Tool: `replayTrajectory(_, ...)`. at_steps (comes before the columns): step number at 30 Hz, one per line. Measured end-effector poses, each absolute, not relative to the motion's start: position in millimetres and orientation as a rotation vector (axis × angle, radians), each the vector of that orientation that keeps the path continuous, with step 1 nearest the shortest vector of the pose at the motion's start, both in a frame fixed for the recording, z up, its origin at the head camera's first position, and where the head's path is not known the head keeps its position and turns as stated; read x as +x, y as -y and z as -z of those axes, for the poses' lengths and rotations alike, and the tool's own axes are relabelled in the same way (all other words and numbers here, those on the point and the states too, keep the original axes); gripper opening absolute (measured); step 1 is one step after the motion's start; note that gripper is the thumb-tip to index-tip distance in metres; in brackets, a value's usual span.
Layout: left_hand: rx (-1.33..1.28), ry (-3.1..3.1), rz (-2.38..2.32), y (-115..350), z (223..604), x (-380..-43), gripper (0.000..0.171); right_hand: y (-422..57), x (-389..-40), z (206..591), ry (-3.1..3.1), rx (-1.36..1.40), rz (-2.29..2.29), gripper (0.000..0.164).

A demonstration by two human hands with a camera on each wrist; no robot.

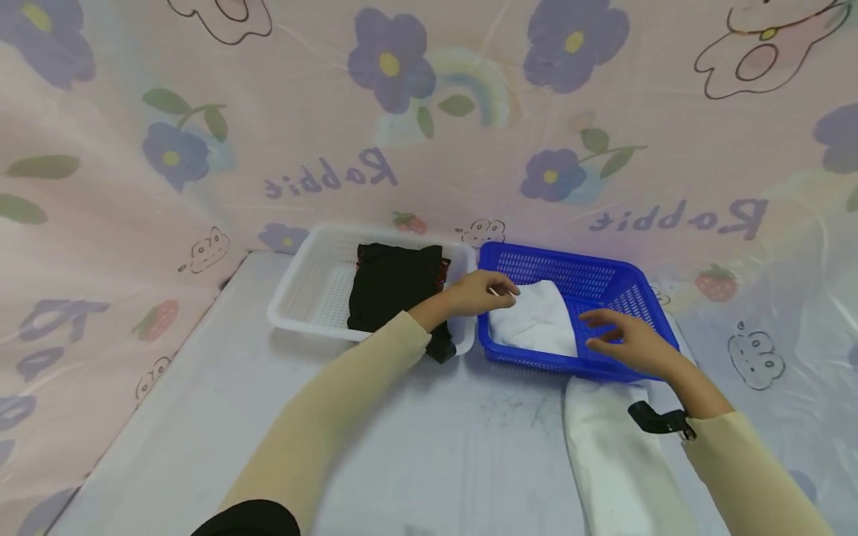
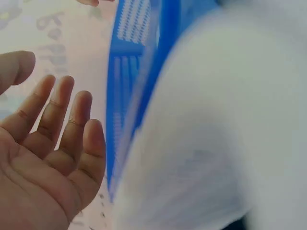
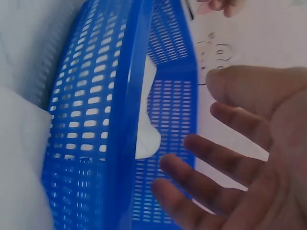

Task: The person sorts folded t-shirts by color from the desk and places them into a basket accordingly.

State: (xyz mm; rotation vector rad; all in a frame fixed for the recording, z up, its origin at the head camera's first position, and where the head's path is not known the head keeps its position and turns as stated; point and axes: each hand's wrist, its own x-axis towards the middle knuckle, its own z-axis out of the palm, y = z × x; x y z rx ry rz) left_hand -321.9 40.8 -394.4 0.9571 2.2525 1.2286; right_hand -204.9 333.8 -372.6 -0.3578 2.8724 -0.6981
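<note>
A folded white cloth (image 1: 534, 318) lies in the left part of the blue basket (image 1: 606, 269). Over that basket's left end hovers my left hand (image 1: 477, 292), close to the cloth, its fingers loosely bent and holding nothing. My right hand (image 1: 630, 341) is above the basket's right end, thumb and fingers spread apart with nothing between them. In the right wrist view the cloth (image 3: 149, 136) shows past the basket's rim, left of the fingers. The left wrist view has the left palm (image 2: 33, 182) beside blurred white fabric (image 2: 201, 124).
At the left stands a white basket (image 1: 315, 279) with folded black clothing (image 1: 395, 286), part of it hanging over the front rim. A long white garment (image 1: 613, 454) lies on the white table (image 1: 442, 461) before the blue basket. A patterned curtain (image 1: 456, 171) rises behind.
</note>
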Motion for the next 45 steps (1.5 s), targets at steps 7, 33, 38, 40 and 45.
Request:
replayTrajectory(7, 1.03, -2.075, -1.319, -48, 393, -270, 0.033, -341, -163, 368, -2.944, -0.392, 0.703, 0.042)
replayTrajectory(33, 0.48, -2.074, -1.358, -134, 477, -137, 0.053, -398, -87, 422, -2.693, -0.024, 0.654, 0.057)
replayTrajectory(38, 0.425, -2.156, -1.404, -152, 484, -118, 0.066, -407, -87, 436, -2.652, -0.014, 0.658, 0.059)
replayTrajectory(40, 0.389, -2.186, -1.421, -156, 488, -112, 0.069, -408, -88, 442, -2.641, -0.014, 0.672, 0.059)
replayTrajectory(45, 0.293, -2.192, -1.496, -160, 494, -106, 0.072, -406, -94, 452, -2.582, 0.03, 0.715, 0.063)
